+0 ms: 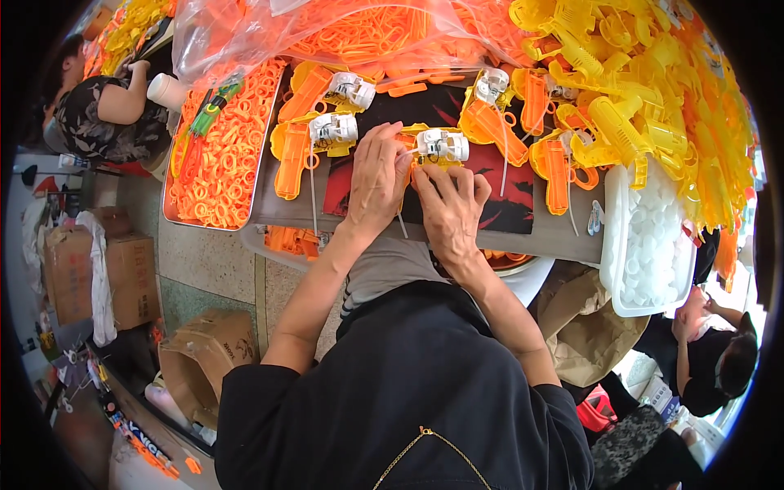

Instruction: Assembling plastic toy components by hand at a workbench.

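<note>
A half-built toy gun (443, 145), with a yellow shell and a white mechanism, lies on the black and red mat (510, 184) in front of me. My left hand (377, 178) is closed over its left side and covers most of the handle. With bent fingers, my right hand (449, 204) grips its lower edge just under the white mechanism. A thin pale tube hangs below my left hand. More such toy guns lie around, two at the left, including an orange-handled toy gun (291, 163), and several at the right, including another toy gun (498, 131).
A tray of orange rings (216, 184) stands left, with green-handled pliers (214, 110) on it. Yellow shells (629, 122) pile up at right above a tub of white caps (649, 261). Orange parts in a plastic bag (367, 37) lie at the back. Other people sit on both sides.
</note>
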Tool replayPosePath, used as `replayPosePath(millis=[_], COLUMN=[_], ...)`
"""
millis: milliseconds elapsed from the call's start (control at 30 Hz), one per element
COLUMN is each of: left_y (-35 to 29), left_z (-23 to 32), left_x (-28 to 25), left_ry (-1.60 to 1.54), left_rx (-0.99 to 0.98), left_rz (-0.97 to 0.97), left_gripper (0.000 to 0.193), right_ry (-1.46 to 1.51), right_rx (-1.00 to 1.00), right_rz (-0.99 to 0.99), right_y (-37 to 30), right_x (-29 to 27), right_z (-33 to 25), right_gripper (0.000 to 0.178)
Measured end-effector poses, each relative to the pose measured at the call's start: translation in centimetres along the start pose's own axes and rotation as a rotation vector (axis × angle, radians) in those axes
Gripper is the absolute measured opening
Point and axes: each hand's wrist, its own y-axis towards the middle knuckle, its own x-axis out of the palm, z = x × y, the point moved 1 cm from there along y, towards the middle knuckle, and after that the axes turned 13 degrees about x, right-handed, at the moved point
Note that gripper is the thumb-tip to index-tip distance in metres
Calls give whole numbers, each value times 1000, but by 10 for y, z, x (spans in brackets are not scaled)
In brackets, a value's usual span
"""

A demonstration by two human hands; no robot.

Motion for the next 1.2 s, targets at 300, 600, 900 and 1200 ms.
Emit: replayPosePath(millis=[300, 600, 900, 1200], left_y=[18, 13, -13, 0], left_z=[-12, -19, 33, 30], left_x=[-3, -3, -26, -22], left_ry=[-186, -221, 5, 342], left_rx=[-79, -161, -106, -134], left_rz=[-41, -88, -277, -286], left_gripper=[28, 44, 93, 83], right_ry=[21, 172, -222, -89], right_rx=[-356, -24, 131, 257], right_rz=[-130, -18, -58, -139], right_y=[21, -5, 58, 58], right_x=[-7, -5, -20, -9], right_z=[34, -1, 111, 91], right_gripper=[44, 46, 63, 64])
